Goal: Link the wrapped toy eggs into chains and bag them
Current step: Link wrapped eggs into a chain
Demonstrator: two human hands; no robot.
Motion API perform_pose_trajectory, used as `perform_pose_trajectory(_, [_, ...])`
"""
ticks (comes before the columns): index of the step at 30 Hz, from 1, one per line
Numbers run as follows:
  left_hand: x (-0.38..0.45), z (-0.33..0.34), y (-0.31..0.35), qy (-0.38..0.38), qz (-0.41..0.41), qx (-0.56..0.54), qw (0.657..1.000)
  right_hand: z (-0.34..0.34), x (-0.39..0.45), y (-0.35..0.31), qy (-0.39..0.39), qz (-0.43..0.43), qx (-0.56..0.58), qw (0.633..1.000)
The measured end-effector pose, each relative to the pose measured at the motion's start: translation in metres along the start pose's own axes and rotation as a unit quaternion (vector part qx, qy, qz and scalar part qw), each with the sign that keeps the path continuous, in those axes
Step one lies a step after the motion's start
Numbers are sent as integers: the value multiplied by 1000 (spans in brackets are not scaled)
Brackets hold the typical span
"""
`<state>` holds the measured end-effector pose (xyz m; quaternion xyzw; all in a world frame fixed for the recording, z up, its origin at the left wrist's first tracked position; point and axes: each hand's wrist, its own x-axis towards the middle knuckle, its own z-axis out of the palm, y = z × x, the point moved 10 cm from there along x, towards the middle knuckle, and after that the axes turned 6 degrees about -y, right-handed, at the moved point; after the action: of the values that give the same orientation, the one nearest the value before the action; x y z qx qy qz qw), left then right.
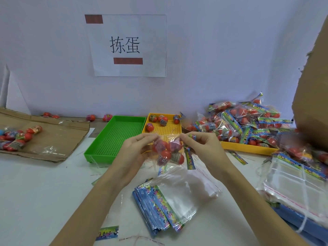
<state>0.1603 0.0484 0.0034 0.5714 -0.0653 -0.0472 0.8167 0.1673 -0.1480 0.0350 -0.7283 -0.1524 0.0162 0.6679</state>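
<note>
We are holding a clear bag (167, 150) of wrapped toy eggs (171, 146) up over the middle of the worktop (35, 192), just in front of the green tray (115, 137) and the yellow tray (164, 129). Our left hand (136, 151) is pinching the bag's top left corner, and our right hand (200, 144) is pinching the top right corner together with a printed header strip (190, 157) that is hanging beside the bag. Several red eggs are sitting low in the bag; we are judging that the step in hand is closing its mouth. To do it well, we are keeping the top edge taut and level between both pinches, so the eggs are staying down and clear of the seal. Whether the mouth is already pressed shut we cannot tell. Empty bags (165, 208) are lying near the front edge, filled bags (248, 123) are piling up toward the back right corner, and loose eggs (16, 137) are resting on cardboard (53, 135) at the left edge
</note>
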Motion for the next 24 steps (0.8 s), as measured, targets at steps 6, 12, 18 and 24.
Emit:
perform_pose_trajectory(6, [-3, -1, 0, 0, 12, 49, 999, 1, 0, 1, -6, 2, -36, 999])
perform_pose_trajectory(12, [-2, -7, 4, 13, 23, 128, 991, 3, 0, -8, -15, -35, -81, 996])
perform_pose_trajectory(18, [-3, -8, 10, 17, 41, 131, 990, 2, 0, -7, -52, -28, -152, 987])
perform_pose_trajectory(24, [-6, -13, 15, 33, 25, 125, 991, -9, 3, -9, -16, -31, -151, 988])
